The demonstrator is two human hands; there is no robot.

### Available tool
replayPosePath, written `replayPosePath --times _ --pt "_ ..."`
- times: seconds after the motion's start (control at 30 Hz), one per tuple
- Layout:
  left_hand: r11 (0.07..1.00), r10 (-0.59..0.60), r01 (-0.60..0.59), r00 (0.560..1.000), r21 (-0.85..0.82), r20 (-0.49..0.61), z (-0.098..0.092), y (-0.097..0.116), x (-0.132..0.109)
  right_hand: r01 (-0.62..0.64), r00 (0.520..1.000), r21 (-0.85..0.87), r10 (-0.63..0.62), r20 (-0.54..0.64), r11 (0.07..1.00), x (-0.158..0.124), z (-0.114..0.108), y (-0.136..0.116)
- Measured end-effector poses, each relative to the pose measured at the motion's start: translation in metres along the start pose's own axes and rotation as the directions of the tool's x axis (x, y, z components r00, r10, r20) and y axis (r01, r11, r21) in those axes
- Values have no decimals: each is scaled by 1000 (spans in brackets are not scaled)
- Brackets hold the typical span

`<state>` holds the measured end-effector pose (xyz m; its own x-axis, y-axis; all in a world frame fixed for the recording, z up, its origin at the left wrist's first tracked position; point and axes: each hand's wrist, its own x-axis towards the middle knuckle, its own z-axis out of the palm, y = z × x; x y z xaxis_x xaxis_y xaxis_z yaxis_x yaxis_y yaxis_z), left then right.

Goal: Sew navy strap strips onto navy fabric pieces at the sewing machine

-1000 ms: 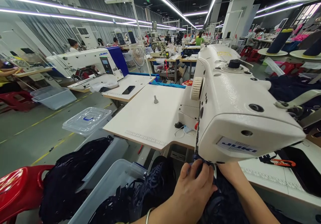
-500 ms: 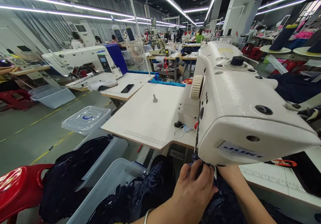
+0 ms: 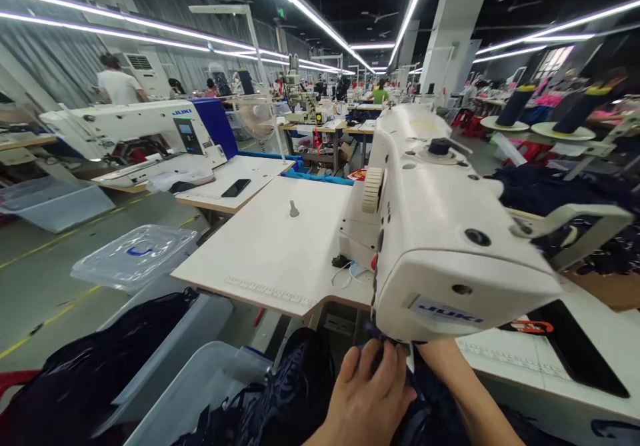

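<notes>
Under the head of a white sewing machine (image 3: 440,233), my left hand (image 3: 367,386) is closed with bent fingers on dark navy fabric (image 3: 433,399). Its fingertips are by the needle area, which the machine head covers. On the other side of the needle area my right hand (image 3: 434,351) reaches in beneath the head. Only its wrist and forearm show, so its fingers are hidden. The navy fabric hangs down between my arms, over my lap.
A white table (image 3: 270,246) extends left, with a small grey metal piece (image 3: 294,209) on it. Plastic bins (image 3: 195,379) with navy pieces stand lower left. A phone (image 3: 236,188) lies farther back. At right are a black tablet-like slab (image 3: 583,349) and orange-handled snips (image 3: 533,327).
The camera view has swung right and slightly up, so the scene sits farther left. Both hands stay at about the same place by the machine head.
</notes>
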<state>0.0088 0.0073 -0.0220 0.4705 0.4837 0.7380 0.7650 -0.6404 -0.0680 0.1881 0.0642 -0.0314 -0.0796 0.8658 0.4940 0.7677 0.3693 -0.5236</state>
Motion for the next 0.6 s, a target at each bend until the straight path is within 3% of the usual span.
replayPosePath --times 0.1,0.3,0.4,0.5,0.6 --pt "999 0 -4 997 -55 -75 6 -2 0 -29 1000 40 29 -4 999 1 2 -5" --pt "999 28 -28 1000 -40 -3 2 -6 1 -149 987 131 156 -38 980 -12 1 -19" --pt "998 39 -37 999 -46 26 0 -6 1 -291 950 239 309 -42 927 -28 -8 -27" --pt "997 66 -63 995 -44 71 2 -6 0 -441 898 372 398 190 817 -49 -21 -34" --pt "994 107 -105 990 -22 90 4 -4 -3 -478 849 393 300 434 785 -67 -33 -41"
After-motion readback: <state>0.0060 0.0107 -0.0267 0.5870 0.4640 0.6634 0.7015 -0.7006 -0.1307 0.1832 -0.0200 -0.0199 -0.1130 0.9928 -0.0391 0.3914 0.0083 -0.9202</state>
